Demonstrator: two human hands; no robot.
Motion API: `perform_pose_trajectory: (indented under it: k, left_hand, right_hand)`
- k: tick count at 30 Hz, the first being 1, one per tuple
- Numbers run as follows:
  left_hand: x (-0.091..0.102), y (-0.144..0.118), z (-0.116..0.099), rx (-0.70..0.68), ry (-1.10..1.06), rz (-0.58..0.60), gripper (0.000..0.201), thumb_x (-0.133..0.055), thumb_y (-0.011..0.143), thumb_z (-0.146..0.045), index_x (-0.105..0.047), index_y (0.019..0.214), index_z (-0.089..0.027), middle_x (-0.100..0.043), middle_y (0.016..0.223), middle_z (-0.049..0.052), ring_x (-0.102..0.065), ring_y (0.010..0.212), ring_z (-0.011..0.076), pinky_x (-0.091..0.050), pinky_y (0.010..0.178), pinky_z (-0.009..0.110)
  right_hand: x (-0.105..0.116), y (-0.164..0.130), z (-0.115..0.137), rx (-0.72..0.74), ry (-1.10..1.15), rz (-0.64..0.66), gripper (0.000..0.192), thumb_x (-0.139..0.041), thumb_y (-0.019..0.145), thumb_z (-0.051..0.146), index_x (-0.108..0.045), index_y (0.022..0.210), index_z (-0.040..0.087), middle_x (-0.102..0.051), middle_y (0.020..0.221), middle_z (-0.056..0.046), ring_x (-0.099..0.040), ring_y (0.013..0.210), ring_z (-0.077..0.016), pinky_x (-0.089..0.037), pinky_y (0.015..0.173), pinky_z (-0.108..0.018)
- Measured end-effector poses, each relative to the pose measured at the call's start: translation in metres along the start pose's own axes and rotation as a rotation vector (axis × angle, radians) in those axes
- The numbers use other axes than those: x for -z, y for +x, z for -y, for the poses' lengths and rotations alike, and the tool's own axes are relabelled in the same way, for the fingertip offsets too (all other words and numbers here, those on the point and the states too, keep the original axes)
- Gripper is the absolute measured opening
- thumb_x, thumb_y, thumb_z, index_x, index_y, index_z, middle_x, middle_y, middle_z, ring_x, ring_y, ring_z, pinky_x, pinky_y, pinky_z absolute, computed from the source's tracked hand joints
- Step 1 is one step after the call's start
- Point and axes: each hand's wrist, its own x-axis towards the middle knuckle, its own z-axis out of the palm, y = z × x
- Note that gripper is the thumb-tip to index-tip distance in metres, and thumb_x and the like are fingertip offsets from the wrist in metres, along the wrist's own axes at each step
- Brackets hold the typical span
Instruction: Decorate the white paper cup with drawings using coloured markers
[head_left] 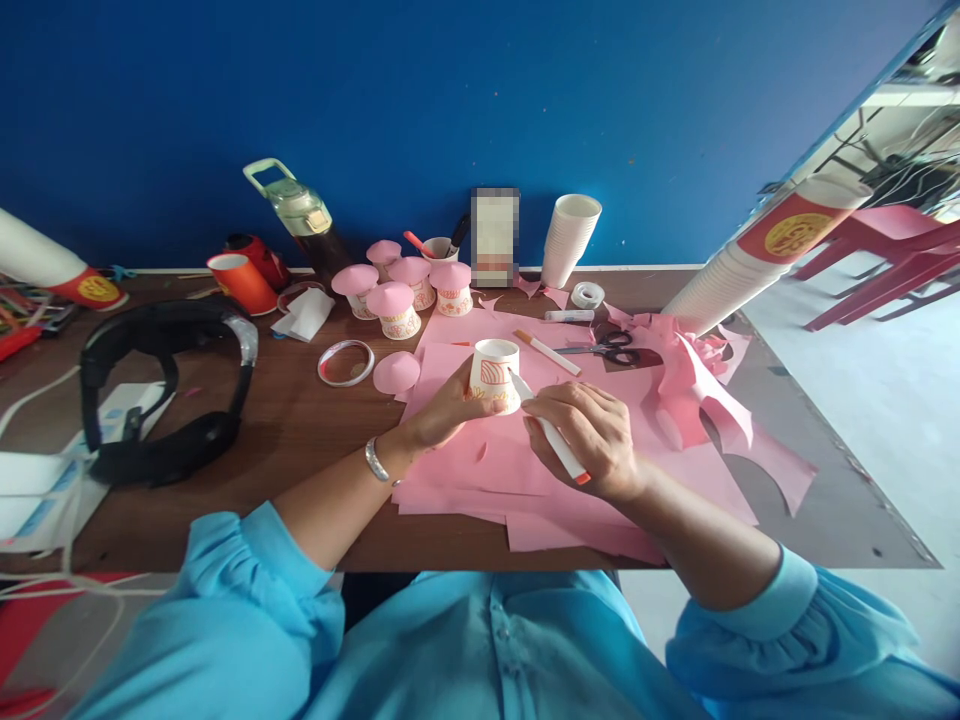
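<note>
Here, pen (551, 437) against held cup (496, 375).

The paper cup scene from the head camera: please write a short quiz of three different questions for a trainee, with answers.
1. True or false: the left hand holds the paper cup upside down on the pink paper sheets.
2. What does the right hand hold against the cup?
A. scissors
B. a white marker
C. a tape roll
3. Fill in: the finished cups with pink caps stand ____ the held cup, toward the blue wall.

Key
1. True.
2. B, the white marker; the scissors lie on the table.
3. Behind.
</note>
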Motion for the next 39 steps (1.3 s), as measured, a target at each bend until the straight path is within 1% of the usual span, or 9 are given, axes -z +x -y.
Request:
perform_pose_trajectory:
  k: [5,9,14,17,20,25,29,33,39]
  left_hand:
    - [-0.003,0.000,-0.005,0.016,0.006,-0.007,0.039,-0.083,0.087,-0.037,-0.060,0.114,-0.021,-0.064,0.103,0.003,-0.060,0.096,0.0196,-0.049,0.088,0.035]
    - [-0.006,0.000,-0.009,0.018,0.021,-0.012,0.039,-0.084,0.086,-0.037,-0.059,0.112,-0.022,-0.063,0.099,0.001,-0.059,0.092,0.0181,-0.049,0.084,0.033]
    - [-0.002,0.000,-0.004,0.004,0.006,-0.010,0.034,-0.083,0.088,-0.037,-0.061,0.107,-0.021,-0.061,0.098,0.001,-0.058,0.092,0.0176,-0.048,0.086,0.034]
    - [0.000,0.000,0.000,0.009,-0.010,-0.020,0.036,-0.083,0.088,-0.036,-0.061,0.113,-0.021,-0.064,0.102,0.003,-0.060,0.097,0.0195,-0.049,0.088,0.035]
    - [0.001,0.001,0.002,0.007,-0.031,-0.006,0.039,-0.082,0.088,-0.035,-0.062,0.119,-0.021,-0.069,0.107,0.005,-0.064,0.101,0.0218,-0.050,0.091,0.036]
    - [0.002,0.002,0.004,-0.009,-0.060,-0.007,0.041,-0.083,0.088,-0.033,-0.063,0.121,-0.020,-0.072,0.111,0.006,-0.067,0.101,0.0222,-0.051,0.090,0.036]
    - [0.002,0.002,0.003,-0.009,-0.057,-0.013,0.041,-0.083,0.087,-0.033,-0.063,0.120,-0.020,-0.071,0.109,0.006,-0.066,0.100,0.0222,-0.051,0.089,0.035]
    - [0.001,0.001,0.000,-0.008,-0.028,0.000,0.037,-0.082,0.088,-0.034,-0.064,0.116,-0.020,-0.068,0.105,0.005,-0.063,0.099,0.0212,-0.050,0.090,0.035]
    - [-0.001,0.000,-0.004,0.001,-0.011,0.020,0.031,-0.081,0.089,-0.036,-0.064,0.110,-0.020,-0.065,0.101,0.003,-0.059,0.096,0.0200,-0.049,0.090,0.036]
  right_hand:
    - [-0.002,0.000,-0.001,0.024,-0.041,0.010,0.027,-0.066,0.094,0.007,-0.059,0.117,0.020,-0.073,0.087,-0.004,-0.068,0.071,-0.0162,-0.055,0.064,-0.029]
    - [-0.003,0.000,-0.001,0.025,-0.054,0.018,0.025,-0.066,0.094,0.007,-0.059,0.116,0.020,-0.073,0.087,-0.004,-0.067,0.072,-0.0165,-0.055,0.064,-0.029]
    - [-0.002,0.000,0.000,0.007,-0.029,0.031,0.028,-0.064,0.094,0.007,-0.059,0.117,0.020,-0.073,0.087,-0.003,-0.067,0.071,-0.0161,-0.054,0.064,-0.029]
    - [-0.001,0.000,0.000,0.002,-0.023,0.038,0.028,-0.064,0.093,0.006,-0.059,0.116,0.020,-0.073,0.086,-0.003,-0.067,0.070,-0.0157,-0.054,0.064,-0.028]
    - [-0.001,0.000,0.001,-0.002,-0.012,0.043,0.029,-0.063,0.092,0.005,-0.060,0.116,0.020,-0.073,0.085,-0.002,-0.067,0.070,-0.0158,-0.053,0.063,-0.028]
    - [-0.002,0.000,0.003,0.000,-0.002,0.041,0.026,-0.064,0.091,0.005,-0.061,0.112,0.019,-0.072,0.083,-0.003,-0.067,0.068,-0.0160,-0.054,0.062,-0.028]
    - [-0.002,0.000,0.003,-0.003,0.007,0.032,0.027,-0.063,0.091,0.005,-0.061,0.112,0.020,-0.072,0.082,-0.002,-0.067,0.067,-0.0155,-0.054,0.062,-0.028]
    - [-0.001,-0.001,0.000,0.000,0.007,-0.004,0.028,-0.065,0.091,0.005,-0.060,0.115,0.020,-0.072,0.085,-0.003,-0.067,0.069,-0.0161,-0.055,0.063,-0.028]
    - [-0.001,0.000,-0.002,0.016,-0.022,0.010,0.031,-0.064,0.093,0.006,-0.060,0.120,0.020,-0.072,0.089,-0.004,-0.069,0.073,-0.0169,-0.055,0.065,-0.029]
